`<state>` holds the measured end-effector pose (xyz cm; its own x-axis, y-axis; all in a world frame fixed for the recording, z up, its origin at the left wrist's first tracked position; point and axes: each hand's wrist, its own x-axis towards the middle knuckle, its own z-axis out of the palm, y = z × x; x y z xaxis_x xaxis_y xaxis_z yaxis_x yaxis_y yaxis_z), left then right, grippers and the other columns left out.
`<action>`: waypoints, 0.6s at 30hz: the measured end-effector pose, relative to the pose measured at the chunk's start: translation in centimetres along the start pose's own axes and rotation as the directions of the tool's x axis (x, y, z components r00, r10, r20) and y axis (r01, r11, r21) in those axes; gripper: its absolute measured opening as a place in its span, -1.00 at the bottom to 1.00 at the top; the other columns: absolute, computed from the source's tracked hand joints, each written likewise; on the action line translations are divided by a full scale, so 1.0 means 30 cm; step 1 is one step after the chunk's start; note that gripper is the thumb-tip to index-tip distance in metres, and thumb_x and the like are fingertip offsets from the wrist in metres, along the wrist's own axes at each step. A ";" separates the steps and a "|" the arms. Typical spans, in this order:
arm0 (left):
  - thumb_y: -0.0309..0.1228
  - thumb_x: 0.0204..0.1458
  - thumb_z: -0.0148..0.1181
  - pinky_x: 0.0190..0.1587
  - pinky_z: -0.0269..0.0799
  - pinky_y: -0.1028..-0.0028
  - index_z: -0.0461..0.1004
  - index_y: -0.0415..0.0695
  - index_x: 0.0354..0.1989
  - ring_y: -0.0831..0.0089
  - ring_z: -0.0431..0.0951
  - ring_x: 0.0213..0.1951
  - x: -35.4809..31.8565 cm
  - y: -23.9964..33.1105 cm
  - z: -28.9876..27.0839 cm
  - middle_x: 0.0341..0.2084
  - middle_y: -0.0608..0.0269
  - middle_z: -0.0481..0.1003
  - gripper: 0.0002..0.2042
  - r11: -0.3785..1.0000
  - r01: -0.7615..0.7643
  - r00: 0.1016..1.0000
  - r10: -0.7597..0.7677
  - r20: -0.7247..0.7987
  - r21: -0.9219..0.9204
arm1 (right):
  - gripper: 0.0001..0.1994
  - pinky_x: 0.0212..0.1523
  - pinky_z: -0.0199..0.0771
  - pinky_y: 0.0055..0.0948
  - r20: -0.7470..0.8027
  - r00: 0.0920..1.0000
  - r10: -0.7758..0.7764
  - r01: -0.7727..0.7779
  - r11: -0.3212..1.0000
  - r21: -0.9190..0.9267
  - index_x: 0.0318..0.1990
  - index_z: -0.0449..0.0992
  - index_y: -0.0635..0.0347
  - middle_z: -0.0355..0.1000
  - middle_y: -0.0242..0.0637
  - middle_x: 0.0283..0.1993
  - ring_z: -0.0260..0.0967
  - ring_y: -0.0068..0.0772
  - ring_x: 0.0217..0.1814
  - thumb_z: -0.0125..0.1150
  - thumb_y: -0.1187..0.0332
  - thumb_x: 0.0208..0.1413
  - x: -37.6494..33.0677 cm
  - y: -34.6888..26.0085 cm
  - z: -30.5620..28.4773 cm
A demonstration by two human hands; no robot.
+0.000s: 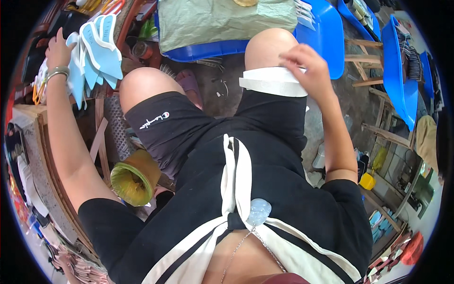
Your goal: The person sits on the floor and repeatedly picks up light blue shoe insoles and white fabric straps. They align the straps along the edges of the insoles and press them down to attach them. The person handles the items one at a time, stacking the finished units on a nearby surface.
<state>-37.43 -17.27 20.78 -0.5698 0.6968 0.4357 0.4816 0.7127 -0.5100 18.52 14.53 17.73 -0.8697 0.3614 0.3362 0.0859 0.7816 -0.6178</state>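
Observation:
My left hand (57,53) reaches to the far left with its fingers apart, next to a bunch of light blue pieces with white edging (98,47), shaped like cut shoe-upper parts. Its thumb side meets the nearest piece; I see no grip on it. Flat white strips (273,83) lie overlapped across my right thigh, just above the knee. Over their right end is my right hand (309,71), its fingers bent and drawn together. Whatever the fingertips pinch, if anything, is too small to make out.
Ahead of my knees, a greenish cloth sheet (222,23) covers a blue tray. Blue plastic trays (395,71) with dark stacked pieces stand on wooden frames (364,59) at right. A yellow-lined bin (135,182) is beside my left leg, near a workbench edge (45,142).

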 end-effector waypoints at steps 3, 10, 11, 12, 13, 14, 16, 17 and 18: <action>-0.26 0.03 0.21 0.05 0.36 0.31 0.42 -0.13 0.07 0.09 0.48 -0.02 -0.045 0.264 -0.192 -0.10 -0.05 0.50 -0.58 0.787 -0.169 0.977 0.053 -0.209 -0.593 | -0.71 -0.19 0.38 -0.31 0.133 0.991 -0.035 0.057 0.985 -0.165 -0.26 0.55 0.14 0.40 -0.28 -0.30 0.37 -0.23 -0.20 0.41 0.45 -0.24 -0.110 -0.050 0.010; -0.26 0.12 0.15 -0.55 0.41 0.59 0.56 -0.22 -0.30 0.66 0.49 -0.53 -0.513 1.011 -0.803 -0.53 0.30 0.53 -0.76 -0.011 0.528 0.472 0.835 0.283 -0.849 | -0.74 -0.20 0.34 -0.26 0.102 0.980 0.169 -0.135 0.951 -0.277 -0.35 0.48 0.14 0.35 -0.31 -0.35 0.36 -0.20 -0.20 0.40 0.46 -0.25 -0.205 -0.071 0.039; -0.23 0.17 0.08 -0.48 0.43 0.60 0.56 -0.23 -0.27 0.63 0.52 -0.49 -0.568 1.073 -0.810 -0.50 0.30 0.55 -0.71 -0.064 0.704 0.335 0.908 0.252 -0.707 | -0.76 -0.24 0.36 -0.26 0.082 0.976 0.202 -0.183 0.963 -0.199 -0.36 0.47 0.16 0.35 -0.29 -0.36 0.37 -0.19 -0.24 0.39 0.47 -0.23 -0.214 -0.065 0.040; -0.20 0.19 0.05 -0.28 0.47 0.57 0.51 -0.24 -0.14 0.58 0.55 -0.33 -0.614 1.122 -0.808 -0.36 0.22 0.57 -0.68 -0.089 0.812 0.244 0.949 0.198 -0.576 | -0.78 -0.29 0.38 -0.26 0.062 0.970 0.234 -0.225 0.967 -0.123 -0.37 0.47 0.17 0.36 -0.27 -0.38 0.39 -0.18 -0.28 0.38 0.48 -0.21 -0.216 -0.055 0.038; -0.20 0.21 0.04 -0.18 0.46 0.54 0.44 -0.24 -0.04 0.53 0.54 -0.23 -0.636 1.140 -0.843 -0.26 0.18 0.54 -0.65 -0.150 0.863 0.271 0.943 0.193 -0.482 | -0.80 -0.32 0.39 -0.27 0.043 0.976 0.215 -0.209 0.972 -0.106 -0.38 0.47 0.18 0.37 -0.25 -0.40 0.40 -0.18 -0.32 0.36 0.50 -0.20 -0.215 -0.061 0.033; -0.19 0.22 0.03 -0.07 0.44 0.52 0.37 -0.25 0.06 0.49 0.53 -0.13 -0.653 1.156 -0.874 -0.16 0.14 0.52 -0.61 -0.211 0.901 0.300 0.935 0.191 -0.379 | -0.82 -0.36 0.40 -0.28 0.025 0.980 0.195 -0.192 0.977 -0.090 -0.38 0.47 0.19 0.37 -0.24 -0.41 0.41 -0.17 -0.36 0.35 0.51 -0.18 -0.212 -0.081 0.023; -0.22 0.24 -0.01 0.01 0.43 0.45 0.27 -0.24 0.14 0.41 0.50 -0.03 -0.653 1.180 -0.906 -0.06 0.10 0.47 -0.59 -0.426 0.891 0.452 0.862 0.230 -0.155 | -0.84 -0.39 0.42 -0.31 0.014 0.988 0.154 -0.153 0.987 -0.046 -0.39 0.46 0.21 0.39 -0.23 -0.42 0.43 -0.16 -0.40 0.33 0.52 -0.14 -0.202 -0.135 0.010; -0.23 0.24 -0.02 0.04 0.42 0.42 0.22 -0.23 0.18 0.37 0.48 0.01 -0.648 1.182 -0.913 -0.01 0.07 0.44 -0.57 -0.527 0.849 0.518 0.814 0.264 -0.044 | -0.85 -0.39 0.43 -0.32 0.024 0.991 0.129 -0.129 0.991 -0.018 -0.38 0.47 0.21 0.40 -0.23 -0.42 0.43 -0.17 -0.40 0.32 0.53 -0.13 -0.194 -0.166 0.007; -0.26 0.25 -0.04 0.05 0.43 0.40 0.21 -0.23 0.19 0.36 0.48 0.02 -0.630 1.174 -0.908 -0.01 0.06 0.44 -0.58 -0.597 0.802 0.579 0.779 0.241 0.002 | -0.85 -0.39 0.43 -0.34 0.031 0.995 0.097 -0.098 0.995 0.010 -0.38 0.47 0.21 0.41 -0.23 -0.41 0.44 -0.18 -0.41 0.32 0.53 -0.12 -0.184 -0.198 0.002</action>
<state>8.43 -3.16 14.78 -0.1152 0.9393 -0.3231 -0.7461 0.1329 0.6525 22.78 7.86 19.50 -0.8718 0.4199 0.2523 0.1658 0.7376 -0.6545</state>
